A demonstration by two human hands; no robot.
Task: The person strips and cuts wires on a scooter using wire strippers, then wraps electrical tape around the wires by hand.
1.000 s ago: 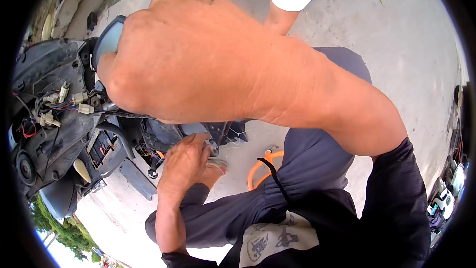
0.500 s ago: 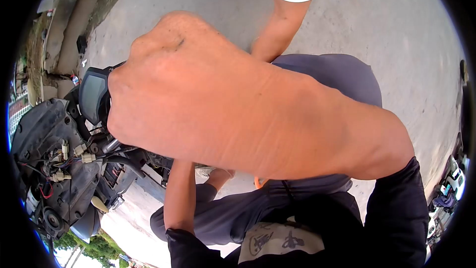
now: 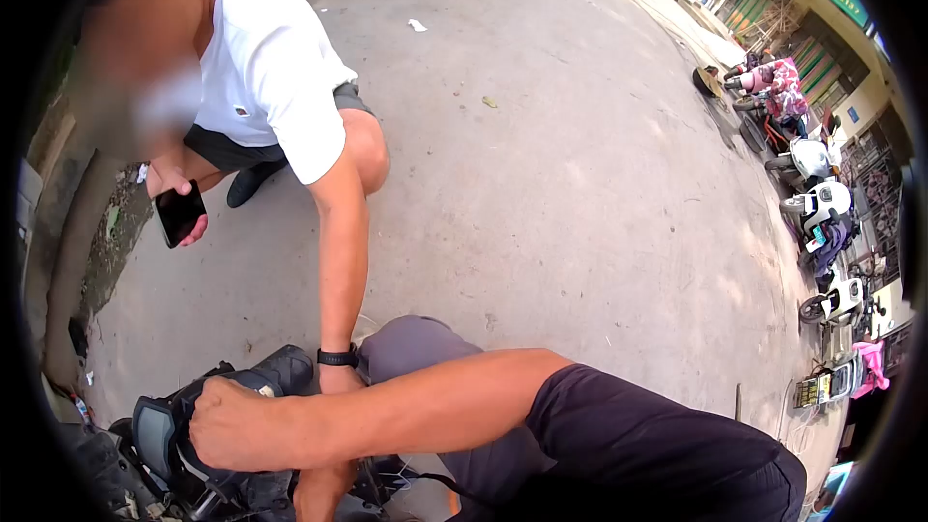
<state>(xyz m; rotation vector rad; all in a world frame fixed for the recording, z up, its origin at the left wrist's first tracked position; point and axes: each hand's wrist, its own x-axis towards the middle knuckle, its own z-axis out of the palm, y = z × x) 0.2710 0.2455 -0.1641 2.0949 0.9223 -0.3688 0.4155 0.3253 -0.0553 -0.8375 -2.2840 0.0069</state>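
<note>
My right hand [image 3: 230,425] is closed in a fist beside the instrument display [image 3: 155,437] of a partly stripped scooter or motorbike. Its fingers face away from me, so anything inside them is hidden. Below my right forearm, my left arm and part of my left hand [image 3: 324,491] show at the bottom edge, among dark vehicle parts; its fingers cannot be seen. Another person's hand [image 3: 338,382], with a black watch [image 3: 336,358] at the wrist, reaches down behind my forearm, and what it touches is covered.
A person in a white shirt [image 3: 280,68] crouches on the far side, holding a phone [image 3: 181,214] in the other hand. Grey concrete [image 3: 541,184] spreads ahead. Parked scooters [image 3: 826,203] line the right side before shopfronts. A kerb [image 3: 72,261] runs along the left.
My view has lifted and swung, bringing the crouching person and the street into sight. My right forearm, large and close before, now sits lower and farther off, its fist still closed.
</note>
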